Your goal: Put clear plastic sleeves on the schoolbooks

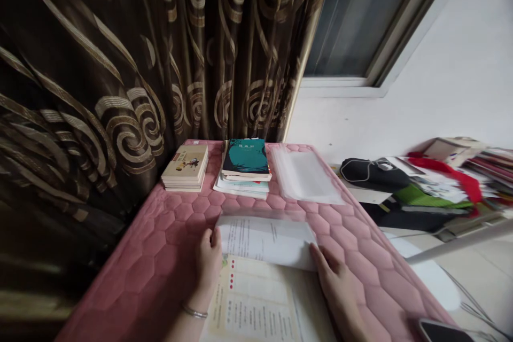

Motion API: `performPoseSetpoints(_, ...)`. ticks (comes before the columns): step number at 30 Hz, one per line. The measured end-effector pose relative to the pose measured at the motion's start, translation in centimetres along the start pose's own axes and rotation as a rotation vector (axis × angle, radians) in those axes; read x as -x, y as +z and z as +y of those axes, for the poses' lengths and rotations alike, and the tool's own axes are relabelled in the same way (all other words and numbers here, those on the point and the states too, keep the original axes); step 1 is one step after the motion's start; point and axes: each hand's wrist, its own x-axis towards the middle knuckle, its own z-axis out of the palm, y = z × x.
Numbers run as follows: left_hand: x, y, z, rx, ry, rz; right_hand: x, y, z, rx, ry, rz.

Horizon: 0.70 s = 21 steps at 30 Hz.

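An open book (260, 304) lies in front of me on a pink quilted surface (168, 240). Its upper part is tucked under a clear plastic cover (268, 238). My left hand (208, 267) grips the left edge of that cover, fingers curled round it. My right hand (334, 278) rests at the cover's lower right corner, fingers pressed together on the edge. A bracelet sits on my left wrist.
At the back stand a small book stack (186, 168), a teal-covered book on a stack (245, 163) and a pile of clear plastic covers (304, 176). A dark curtain (120, 75) hangs left. Right, a cluttered desk (433, 187). A phone (443, 331) lies at the bottom right.
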Motion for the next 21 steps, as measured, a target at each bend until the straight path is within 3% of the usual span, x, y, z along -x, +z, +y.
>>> performPoseSetpoints(10,-0.4,-0.18,0.62,-0.069,0.0,-0.045,-0.78,-0.08,-0.1,0.118,0.074,-0.091)
performPoseSetpoints(21,-0.43,-0.03,0.74,0.138,0.084,-0.002,-0.16,0.74,0.22,-0.149,-0.02,0.063)
